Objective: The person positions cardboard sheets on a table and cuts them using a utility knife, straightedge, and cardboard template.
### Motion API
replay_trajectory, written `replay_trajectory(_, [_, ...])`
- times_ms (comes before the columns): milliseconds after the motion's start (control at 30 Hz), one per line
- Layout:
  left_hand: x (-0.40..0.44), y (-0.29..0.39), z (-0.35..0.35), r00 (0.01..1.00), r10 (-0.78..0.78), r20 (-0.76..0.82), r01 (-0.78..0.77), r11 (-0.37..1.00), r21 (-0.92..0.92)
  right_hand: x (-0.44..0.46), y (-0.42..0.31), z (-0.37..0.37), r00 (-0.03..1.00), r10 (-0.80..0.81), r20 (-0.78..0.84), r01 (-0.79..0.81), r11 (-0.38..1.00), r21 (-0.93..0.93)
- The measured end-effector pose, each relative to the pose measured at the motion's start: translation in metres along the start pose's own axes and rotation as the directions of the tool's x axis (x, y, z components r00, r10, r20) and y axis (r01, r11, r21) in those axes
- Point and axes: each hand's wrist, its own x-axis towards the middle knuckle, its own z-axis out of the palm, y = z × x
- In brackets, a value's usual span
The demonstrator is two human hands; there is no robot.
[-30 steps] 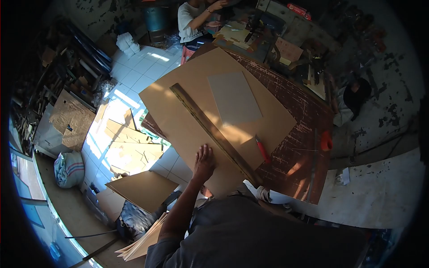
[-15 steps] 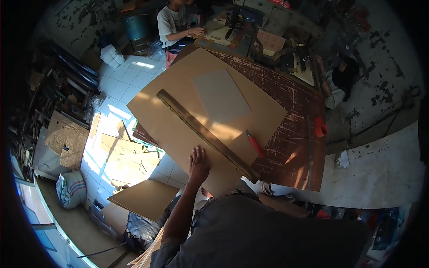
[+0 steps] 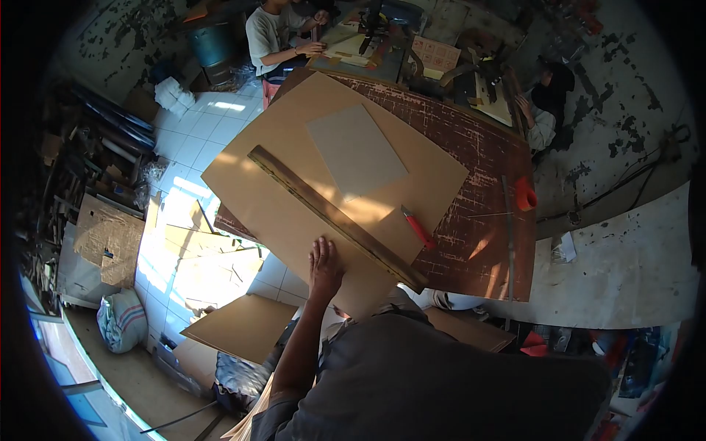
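Observation:
My left hand (image 3: 325, 266) lies with its fingers stretched out on the near edge of a large brown cardboard sheet (image 3: 250, 198). A long wooden straightedge (image 3: 334, 218) runs slantwise across that sheet, just beyond my fingers. Past it lies a smaller grey board (image 3: 356, 151). To the right, a red utility knife (image 3: 418, 228) rests on the sheet, its tip towards the grey board. My right hand does not show; my dark shirt fills the lower part of the view.
The sheet lies on a scratched red-brown table (image 3: 493, 169), overhanging its left side. A red tape roll (image 3: 525, 194) and a thin metal strip (image 3: 508, 235) are at the right. Two people work at machines beyond. Cardboard offcuts (image 3: 213, 246) litter the tiled floor.
The whole view has shifted slightly. My left hand stays on the cardboard sheet, and the straightedge, grey board and knife keep their places on it.

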Motion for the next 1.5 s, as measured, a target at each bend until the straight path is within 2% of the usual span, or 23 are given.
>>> replay_trajectory(567, [-0.001,0.001,0.003,1.0,-0.026,0.011,0.026,0.999,0.032,-0.017,0.005,-0.002,0.996,0.087,0.033,-0.083,0.991,-0.109])
replay_trajectory(700, [-0.001,-0.001,0.003,1.0,-0.015,-0.002,0.015,1.0,0.016,-0.028,0.008,-0.007,0.986,0.163,0.043,-0.152,0.97,-0.188])
replay_trajectory(767, [0.0,0.0,0.004,1.0,-0.019,-0.002,0.019,1.0,0.023,-0.038,0.011,-0.019,0.96,0.279,0.019,-0.26,0.917,-0.301])
replay_trajectory(833, [0.0,-0.001,0.002,1.0,-0.013,0.007,0.013,0.999,0.032,-0.04,0.022,-0.038,0.962,0.218,-0.164,-0.267,0.877,-0.4])
replay_trajectory(867, [-0.001,-0.001,0.001,1.0,-0.017,0.016,0.016,0.999,0.031,-0.026,0.06,-0.059,0.866,-0.243,-0.436,0.018,0.888,-0.46])
replay_trajectory(900, [0.001,0.0,0.0,1.0,-0.021,0.022,0.021,0.999,0.028,-0.018,0.079,-0.087,0.724,-0.391,-0.568,0.048,0.85,-0.524])
replay_trajectory(933, [0.0,0.001,-0.001,0.999,-0.023,0.023,0.022,0.999,0.025,-0.032,0.065,-0.106,0.628,-0.382,-0.678,-0.058,0.846,-0.53])
replay_trajectory(967, [-0.001,0.001,-0.004,0.999,-0.015,0.029,0.014,1.0,0.024,-0.028,0.074,-0.13,0.435,-0.561,-0.704,-0.175,0.715,-0.677])
replay_trajectory(1000, [-0.001,0.001,-0.006,0.999,-0.009,0.033,0.008,1.0,0.025,-0.044,0.061,-0.149,0.392,-0.554,-0.735,-0.204,0.726,-0.656])
replay_trajectory(1033, [-0.001,0.001,-0.008,0.999,-0.015,0.033,0.014,1.0,0.027,-0.054,0.063,-0.171,0.376,-0.586,-0.718,-0.308,0.651,-0.693])
replay_trajectory(1067, [-0.001,0.001,-0.008,0.999,-0.016,0.036,0.015,1.0,0.022,-0.061,0.07,-0.193,0.303,-0.669,-0.679,-0.33,0.594,-0.733])
replay_trajectory(1133, [-0.001,0.002,-0.009,0.999,-0.014,0.041,0.013,1.0,0.018,-0.076,0.091,-0.232,0.31,-0.688,-0.656,-0.352,0.558,-0.751])
replay_trajectory(1200, [-0.001,0.002,-0.01,0.998,-0.014,0.053,0.013,1.0,0.018,-0.094,0.107,-0.258,0.349,-0.614,-0.708,-0.462,0.545,-0.7])
replay_trajectory(1233, [0.001,-0.001,-0.01,0.999,-0.013,0.051,0.012,1.0,0.02,-0.099,0.131,-0.271,0.347,-0.615,-0.708,-0.461,0.546,-0.7])
replay_trajectory(1300, [-0.001,-0.003,-0.005,1.0,0.02,0.016,-0.021,1.0,0.017,-0.112,0.166,-0.282,0.191,-0.342,-0.92,-0.609,0.694,-0.384])
replay_trajectory(1333, [-0.001,-0.006,-0.008,1.0,0.023,0.019,-0.024,0.999,0.025,-0.105,0.163,-0.282,0.252,-0.382,-0.889,-0.562,0.69,-0.456])
replay_trajectory(1433, [-0.009,-0.002,-0.004,0.998,0.008,0.056,-0.01,1.0,0.026,-0.071,0.136,-0.28,0.256,-0.469,-0.845,-0.474,0.701,-0.532])
replay_trajectory(1500, [-0.001,-0.002,-0.006,1.0,0.01,0.022,-0.011,1.0,0.019,-0.039,0.106,-0.277,0.23,-0.559,-0.796,-0.393,0.695,-0.602])
